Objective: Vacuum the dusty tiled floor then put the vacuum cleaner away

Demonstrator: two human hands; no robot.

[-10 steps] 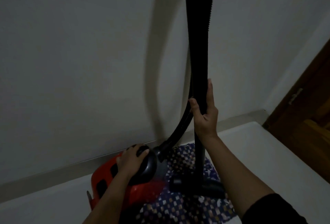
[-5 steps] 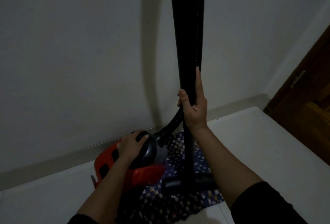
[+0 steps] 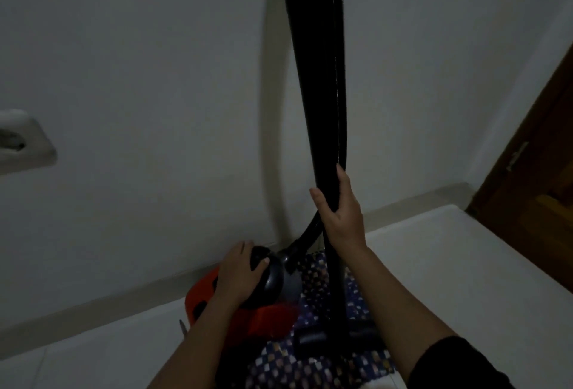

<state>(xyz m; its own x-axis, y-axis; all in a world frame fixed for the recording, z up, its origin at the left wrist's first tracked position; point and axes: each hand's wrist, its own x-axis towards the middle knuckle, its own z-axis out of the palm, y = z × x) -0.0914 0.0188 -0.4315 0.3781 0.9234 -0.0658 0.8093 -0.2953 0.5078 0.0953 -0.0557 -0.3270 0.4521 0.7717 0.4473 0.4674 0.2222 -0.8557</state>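
Unchanged: your right hand [image 3: 341,218] clasps the black plastic wand [image 3: 322,94], left hand [image 3: 237,277] clutches the red canister vacuum [image 3: 200,292] below it; likely parked.

1. Wears a black sleeve [image 3: 459,364] on the right arm, ending in a soft, rounded cuff near the elbow.
2. Leaves the right forearm bare down to the right hand [image 3: 341,212].
3. Shows the left forearm bare up to the frame edge, left hand [image 3: 238,277] likewise uncovered.
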